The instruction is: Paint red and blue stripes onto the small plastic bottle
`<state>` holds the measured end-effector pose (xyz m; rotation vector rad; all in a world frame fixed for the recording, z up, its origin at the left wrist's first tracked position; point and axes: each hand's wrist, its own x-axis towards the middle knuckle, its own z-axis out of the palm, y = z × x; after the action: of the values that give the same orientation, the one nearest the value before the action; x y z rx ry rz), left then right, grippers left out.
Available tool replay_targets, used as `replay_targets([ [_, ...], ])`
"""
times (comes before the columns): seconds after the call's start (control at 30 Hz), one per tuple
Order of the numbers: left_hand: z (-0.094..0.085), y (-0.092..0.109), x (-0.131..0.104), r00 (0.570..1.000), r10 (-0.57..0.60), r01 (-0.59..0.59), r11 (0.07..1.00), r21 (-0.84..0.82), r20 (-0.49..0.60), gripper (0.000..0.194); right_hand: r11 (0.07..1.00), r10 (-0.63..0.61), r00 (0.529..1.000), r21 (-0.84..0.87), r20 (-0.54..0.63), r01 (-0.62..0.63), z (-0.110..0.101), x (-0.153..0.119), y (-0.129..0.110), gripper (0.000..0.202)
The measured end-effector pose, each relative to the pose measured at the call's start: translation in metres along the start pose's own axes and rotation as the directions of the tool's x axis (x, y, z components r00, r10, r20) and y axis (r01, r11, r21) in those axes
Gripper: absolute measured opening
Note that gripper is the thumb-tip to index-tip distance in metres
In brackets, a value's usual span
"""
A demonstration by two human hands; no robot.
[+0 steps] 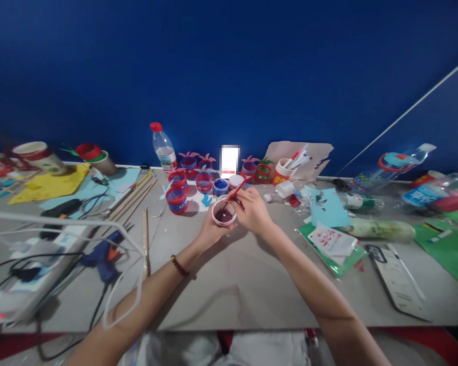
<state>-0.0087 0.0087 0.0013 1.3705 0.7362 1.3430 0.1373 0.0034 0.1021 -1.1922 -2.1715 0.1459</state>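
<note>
Indoors, cluttered grey table (267, 297) against blue wall (229, 76), left hand (210, 230) holding cup (223, 215), right hand (253, 209) pinching red stick (238, 188)

2 hands (252, 209), 1 held cup (215, 209), 1 bracelet (179, 266)

Cup (224, 217): we lose much of its outer wall behind the left hand (210, 230).
Brush (238, 188): part of its shaft hidden by the right hand (251, 207); its tip too small for us to tell.
Phone screen (229, 160): pixelated; we cannot read it.
Power strip (50, 272): blurred and cut off by the left edge.
White cable (80, 221): blurred, likewise cut off at the left.
Card (331, 241): we cannot read its red lettering.
Green sheet (455, 254): cut off by the right edge.
Forearms (137, 292): we lose both at the lower edge.
</note>
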Motion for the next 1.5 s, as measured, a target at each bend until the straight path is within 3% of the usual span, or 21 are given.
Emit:
replay_targets([
  [0.17,-0.001,-0.002,-0.001,0.999,-0.042,0.042,0.999,-0.002,0.01,0.063,0.996,0.072,0.993,0.055,0.09,-0.077,0.0,0.001,-0.005,0.011],
  [0.3,-0.001,-0.003,-0.003,0.998,-0.044,0.047,0.997,0.058,-0.046,0.066,0.92,0.255,0.967,0.307,0.003,-0.243,-0.012,0.005,-0.003,0.006],
  [0.4,-0.002,-0.003,-0.005,0.997,-0.04,0.049,0.988,0.145,-0.062,0.066,0.851,0.339,0.936,0.456,-0.094,-0.262,-0.02,0.006,0.007,0.008],
  [0.53,-0.003,-0.006,-0.006,0.997,0.003,0.012,0.98,0.196,-0.074,0.067,0.782,0.409,0.903,0.56,-0.133,-0.272,-0.026,0.007,0.026,0.022],
  [0.87,-0.002,-0.011,-0.006,0.979,-0.024,0.074,0.968,0.238,-0.203,0.067,0.718,0.503,0.855,0.613,-0.13,-0.329,-0.03,0.007,0.059,0.023],
  [1.0,-0.001,-0.01,-0.007,0.977,-0.015,0.07,0.965,0.253,-0.212,0.064,0.704,0.516,0.846,0.629,-0.134,-0.33,-0.032,0.007,0.057,0.026],
  [1.5,0.001,-0.002,-0.008,0.98,-0.003,0.064,0.951,0.302,-0.198,0.06,0.786,0.468,0.864,0.534,-0.184,-0.312,-0.046,0.005,0.045,0.023],
])
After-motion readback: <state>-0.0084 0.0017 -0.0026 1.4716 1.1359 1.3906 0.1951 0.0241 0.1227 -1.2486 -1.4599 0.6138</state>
